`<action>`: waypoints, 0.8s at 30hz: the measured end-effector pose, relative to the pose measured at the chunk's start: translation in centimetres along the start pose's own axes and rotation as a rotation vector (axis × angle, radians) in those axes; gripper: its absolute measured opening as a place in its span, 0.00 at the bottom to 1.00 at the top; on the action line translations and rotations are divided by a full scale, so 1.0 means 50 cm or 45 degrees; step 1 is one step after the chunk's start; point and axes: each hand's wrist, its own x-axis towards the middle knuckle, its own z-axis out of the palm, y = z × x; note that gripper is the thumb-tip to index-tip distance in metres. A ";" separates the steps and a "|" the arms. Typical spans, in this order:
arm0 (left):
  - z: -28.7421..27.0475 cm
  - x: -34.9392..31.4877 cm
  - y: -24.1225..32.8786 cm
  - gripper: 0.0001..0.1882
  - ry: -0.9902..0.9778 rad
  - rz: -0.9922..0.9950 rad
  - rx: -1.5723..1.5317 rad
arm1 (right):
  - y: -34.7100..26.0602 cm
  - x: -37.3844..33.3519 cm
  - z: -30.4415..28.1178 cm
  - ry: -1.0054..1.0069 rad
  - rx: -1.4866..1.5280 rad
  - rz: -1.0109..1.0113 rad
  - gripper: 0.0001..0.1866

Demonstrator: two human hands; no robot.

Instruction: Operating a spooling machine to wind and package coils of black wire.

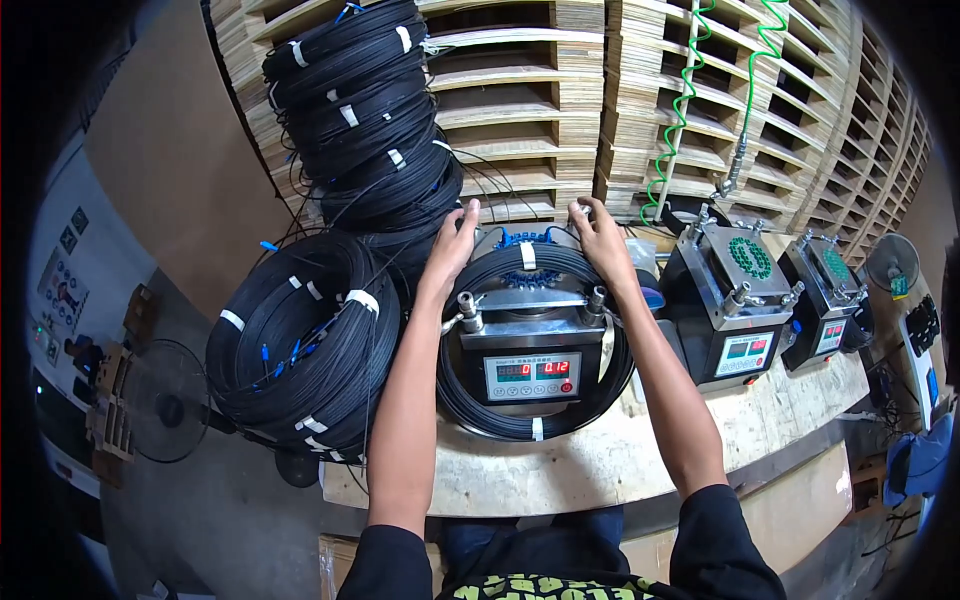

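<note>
In front of me on the bench is a box-shaped polishing machine [600, 352] with a lit red and green display [533, 377]. A coil of black cable [537, 428], bound with white ties, loops around it. Blue connectors [527, 238] line the machine's top plate. My left hand [452, 248] is closed at the far left corner; its grip is hidden. At the far right corner, the fingers of my right hand [603, 243] are closed around a small metal knob [585, 210]. Two near corner knobs, left [467, 308] and right [598, 299], stand upright, untouched.
Black cable coils [290, 330] lie at the left, with a tall coil stack [365, 120] behind. Two similar machines, one nearer [735, 300] and one farther [825, 290], stand right. Wooden pallets [500, 110] rise behind the bench [480, 480]. Green air hoses [680, 100] hang at the back.
</note>
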 end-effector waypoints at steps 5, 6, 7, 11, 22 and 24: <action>-0.005 0.006 0.005 0.48 -0.164 -0.027 -0.070 | -0.008 -0.006 -0.001 0.065 -0.200 0.022 0.28; -0.004 0.007 0.004 0.48 -0.165 -0.027 -0.070 | -0.008 -0.006 -0.003 0.065 -0.201 0.023 0.28; -0.003 0.008 0.003 0.48 -0.168 -0.041 -0.072 | -0.009 -0.006 -0.005 0.034 -0.175 0.001 0.26; -0.002 0.009 0.003 0.49 -0.116 -0.051 -0.023 | 0.002 -0.001 -0.004 0.004 -0.074 -0.078 0.24; -0.006 -0.004 0.012 0.51 -0.088 -0.109 -0.005 | 0.006 0.001 0.002 0.016 0.000 -0.074 0.25; -0.003 0.001 0.010 0.50 -0.108 -0.094 -0.013 | 0.007 0.003 0.002 0.059 -0.099 -0.088 0.27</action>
